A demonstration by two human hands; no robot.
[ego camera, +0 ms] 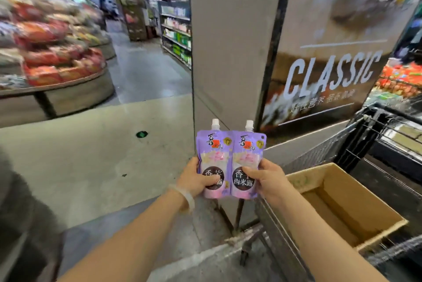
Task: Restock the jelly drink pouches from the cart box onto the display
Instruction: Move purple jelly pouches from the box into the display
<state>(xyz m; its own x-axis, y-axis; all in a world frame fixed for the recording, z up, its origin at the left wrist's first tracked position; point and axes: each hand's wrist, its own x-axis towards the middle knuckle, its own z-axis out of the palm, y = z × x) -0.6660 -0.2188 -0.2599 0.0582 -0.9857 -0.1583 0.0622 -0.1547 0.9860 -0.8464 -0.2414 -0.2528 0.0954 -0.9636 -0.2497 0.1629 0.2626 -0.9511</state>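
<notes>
Here the two purple pouches are already out of the box and up in front of the person, side by side and edge to edge, each standing upright with its white cap on top. The left hand (pixel 201 179) grips the left pouch (pixel 213 163) near its bottom, thumb curled across the dark round label; the right hand (pixel 265 179) holds the right pouch (pixel 247 163) the same way, its thumb on the front and the other fingers hidden behind. So both hands are full, one pouch apiece, and neither is free. The cardboard box (pixel 338 204) sits low and to the right in the cart (pixel 370 135), just beside the right forearm, and what shows of its inside looks empty, though its near end is hidden behind the arm. The relation that counts next is where the display lies from the hands: a tiered stand of red packets (pixel 57 62) is well off to the upper left across the floor (pixel 91 156), badly blurred, and I cannot tell whether that is the one meant. Straight ahead there is only a grey pillar (pixel 230 53) and a poster (pixel 331 65) reading CLASSIC. If the stand is the goal, the left hand is nearer, and the pouches already stand cap upward.
</notes>
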